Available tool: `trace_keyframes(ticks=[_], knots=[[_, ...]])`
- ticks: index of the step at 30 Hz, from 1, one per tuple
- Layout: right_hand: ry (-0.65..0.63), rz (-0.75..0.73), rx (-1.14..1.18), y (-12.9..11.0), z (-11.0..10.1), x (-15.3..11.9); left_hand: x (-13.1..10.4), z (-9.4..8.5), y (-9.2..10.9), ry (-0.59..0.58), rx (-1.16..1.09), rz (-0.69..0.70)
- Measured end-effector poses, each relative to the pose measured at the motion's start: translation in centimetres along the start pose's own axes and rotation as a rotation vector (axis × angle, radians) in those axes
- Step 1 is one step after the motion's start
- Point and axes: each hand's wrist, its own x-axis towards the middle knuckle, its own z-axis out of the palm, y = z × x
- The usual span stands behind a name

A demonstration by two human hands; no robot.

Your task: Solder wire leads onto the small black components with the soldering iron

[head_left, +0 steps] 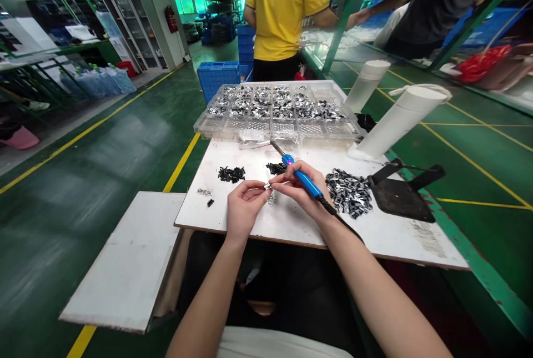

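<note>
One small metal part point(267, 185) sits pinched between the fingertips of both your hands, just above the white desk point(387, 236). Your left hand point(244, 208) curls closed on it from the left, thumb and forefinger clamped. Your right hand point(297, 188) grips it with its fingertips and also holds a blue soldering iron point(303, 177), fingers wrapped shut around the handle, tip pointing away from you. Dark parts point(232, 174) lie to the left, a shiny pile point(348, 192) to the right, and a clear compartment tray point(277, 108) beyond.
</note>
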Motion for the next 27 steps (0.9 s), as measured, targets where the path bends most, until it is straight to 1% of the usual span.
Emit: trace_keyframes(ticks=[3, 8, 16, 23, 27], knots=[[0.011, 0.011, -0.011, -0.1, 0.16, -0.12, 0.0, -0.07, -0.07, -0.006, 0.0, -0.005], [-0.005, 0.034, -0.015, -0.18, 0.31, -0.14, -0.08, 0.07, -0.16, 0.004, -0.002, 0.013], [-0.025, 0.004, -0.063, 0.3, 0.07, -0.17, -0.24, 0.11, -0.25, 0.019, 0.017, 0.051], [-0.045, -0.056, -0.116, 0.35, 0.12, -0.23, -0.27, 0.02, -0.59, 0.017, 0.044, 0.151], [-0.03, -0.052, -0.105, 0.34, 0.09, -0.18, -0.36, 0.02, -0.46, 0.006, 0.06, 0.184]])
